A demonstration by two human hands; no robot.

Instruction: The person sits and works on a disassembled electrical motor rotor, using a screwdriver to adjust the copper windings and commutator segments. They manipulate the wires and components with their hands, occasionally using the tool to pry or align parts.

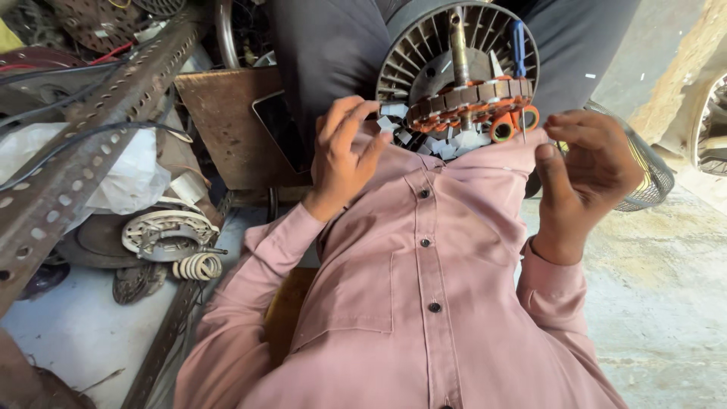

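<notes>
Two bare hands rise above a pink, smooth-woven buttoned shirt [424, 303] that fills the lower centre of the view. Largest of the surrounding parts is a rusted perforated angle-iron bar [83, 144], lying diagonally at the left over a crumpled white plastic bag [129, 178] and dark cables. Next in size is the fan motor [458, 68], resting on the lap at top centre: a round, grey, finned metal rotor housing with a steel shaft standing from its middle, and an orange-brown stator ring of copper windings across its lower face. Small grey paper slips [439, 142] are heaped below that ring, at the shirt's upper edge. A flat brown rusted plate [227, 125] lies left of the motor, partly hidden by dark trousers. A wire-mesh fan guard [655, 178] shows behind the right wrist. At lower left lie a pale cast bracket [168, 231] and a coiled white spring [198, 266] on the light floor. Orange-handled scissors [511, 123] rest against the stator, a blue-handled screwdriver [518, 42] above them. Left hand [344, 155]: fingers curled, tips pinching a paper slip at the stator's edge. Right hand [591, 170]: fingers bent, thumb raised, loose, gripping nothing, just beside the scissors.
</notes>
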